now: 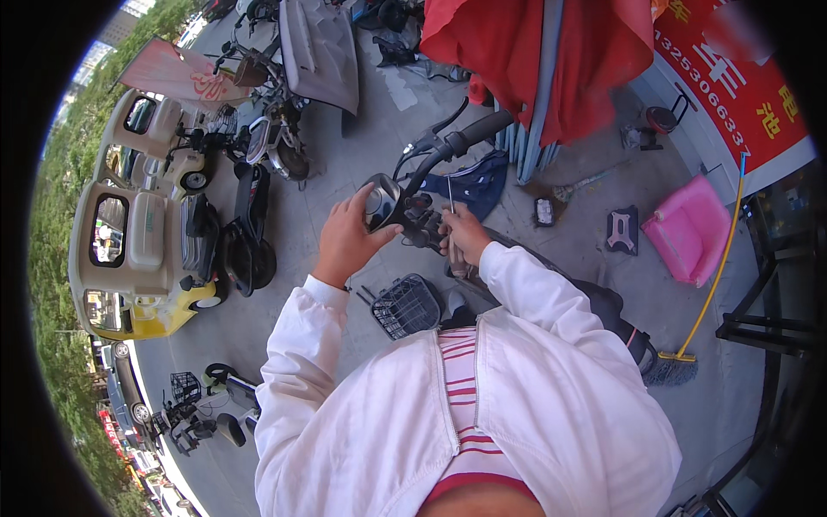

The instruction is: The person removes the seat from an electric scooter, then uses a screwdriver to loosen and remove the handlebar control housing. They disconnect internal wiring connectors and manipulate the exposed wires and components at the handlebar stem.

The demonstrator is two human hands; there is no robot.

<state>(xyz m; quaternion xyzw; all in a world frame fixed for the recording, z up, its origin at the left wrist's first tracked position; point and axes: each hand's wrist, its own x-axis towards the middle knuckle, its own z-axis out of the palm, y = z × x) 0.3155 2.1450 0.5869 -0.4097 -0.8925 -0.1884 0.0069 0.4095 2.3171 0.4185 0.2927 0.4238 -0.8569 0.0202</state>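
My left hand (345, 231) grips the round black headlight (382, 207), its thumb on the near side and its fingers along the far left rim. In my right hand (468, 234) is a screwdriver (450, 195), its thin shaft pointing away from me and its handle in my fist. The headlight sits at the front of an electric bike's black handlebar (420, 177). A rubber grip (486, 129) and a brake lever reach out to the far right. Dark fittings and cables (420, 220) lie between my two hands; their details are too small to tell.
A black wire basket (405, 307) is on the paving below the bike. Red cloth (543, 52) on poles hangs at the far side. A pink seat (687, 231) and a broom (676, 369) stand right; parked scooters (250, 228) and a beige three-wheeler (129, 220) stand left.
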